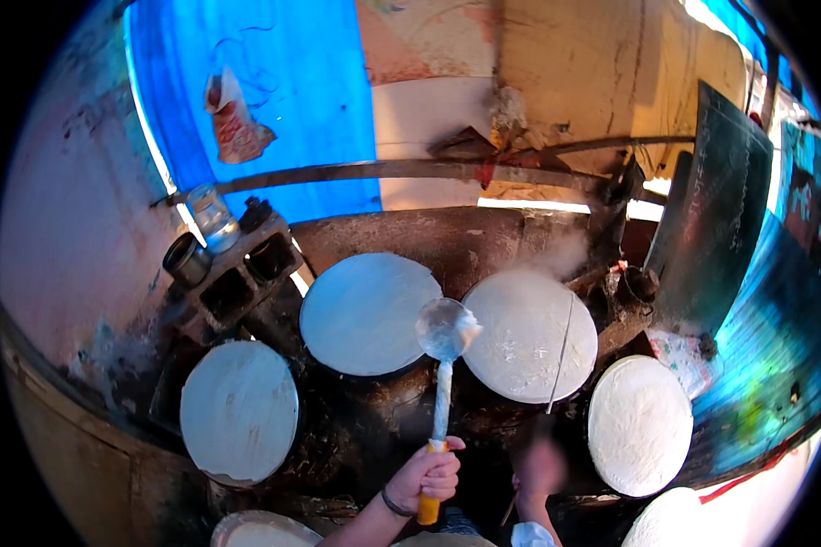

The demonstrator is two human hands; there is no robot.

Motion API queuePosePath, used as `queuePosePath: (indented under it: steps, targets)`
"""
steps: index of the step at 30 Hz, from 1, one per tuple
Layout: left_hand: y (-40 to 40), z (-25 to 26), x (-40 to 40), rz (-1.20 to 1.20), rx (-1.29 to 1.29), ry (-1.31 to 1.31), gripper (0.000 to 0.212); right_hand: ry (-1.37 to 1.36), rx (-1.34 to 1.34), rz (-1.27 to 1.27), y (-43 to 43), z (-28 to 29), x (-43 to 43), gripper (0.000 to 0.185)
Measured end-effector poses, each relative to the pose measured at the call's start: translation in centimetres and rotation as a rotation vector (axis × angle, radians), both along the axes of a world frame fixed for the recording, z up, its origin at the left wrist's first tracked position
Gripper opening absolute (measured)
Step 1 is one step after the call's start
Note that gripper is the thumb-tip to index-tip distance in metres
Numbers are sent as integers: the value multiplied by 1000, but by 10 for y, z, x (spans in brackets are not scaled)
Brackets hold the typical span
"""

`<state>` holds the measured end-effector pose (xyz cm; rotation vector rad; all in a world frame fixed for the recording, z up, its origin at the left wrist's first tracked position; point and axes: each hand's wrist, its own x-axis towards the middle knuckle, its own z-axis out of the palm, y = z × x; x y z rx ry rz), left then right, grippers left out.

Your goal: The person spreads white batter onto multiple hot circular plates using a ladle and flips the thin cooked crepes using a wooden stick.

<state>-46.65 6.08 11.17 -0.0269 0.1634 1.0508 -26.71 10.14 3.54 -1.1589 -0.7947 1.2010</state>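
My left hand (425,476), with a dark band at the wrist, grips the yellow handle (429,502) of a metal ladle (440,329). White batter (470,329) clings to the right side of its bowl, which is raised between the two back rounds. My right hand (540,468), blurred, is closed around a thin stick (562,357). The stick reaches up across the back right white round (520,321), where steam rises. The back left round (366,311), the left round (241,410) and the right round (641,425) also have smooth or grainy white tops.
A cinder block (236,273) at the left carries a glass jar (213,217) and a metal cup (187,260). Dark boards (718,205) lean at the right. A rimmed vessel (263,530) holding something pale sits near me. More white sheet material (667,523) lies at the lower right.
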Motion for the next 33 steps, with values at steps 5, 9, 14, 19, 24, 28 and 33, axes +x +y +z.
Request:
queuePosePath:
  steps: [5, 9, 14, 19, 24, 28, 33]
  targets:
    - [-47, -5, -44, 31, -84, -436, 21, -1134, 428, -61, 17, -23, 24, 14]
    - [-121, -31, -88, 198, -216, -369, 30, -1427, 228, -13, 58, -64, 88, 18]
    - [-159, -40, -106, 317, -259, -273, 27, -846, 70, -180, 108, -74, 106, 19]
    - [-112, -30, -104, 312, -218, -186, 25, -332, -130, 129, 56, -47, -25, 15]
    - [-2, -3, -79, 130, -156, 278, 21, 60, -309, 227, 63, -27, -3, 13]
    - [118, 12, -23, -209, 67, 556, 23, 331, -336, -73, 102, -32, 49, 15]
    - [251, -11, 84, -323, 208, 1045, 28, 454, -368, -152, 140, -38, 87, 18]
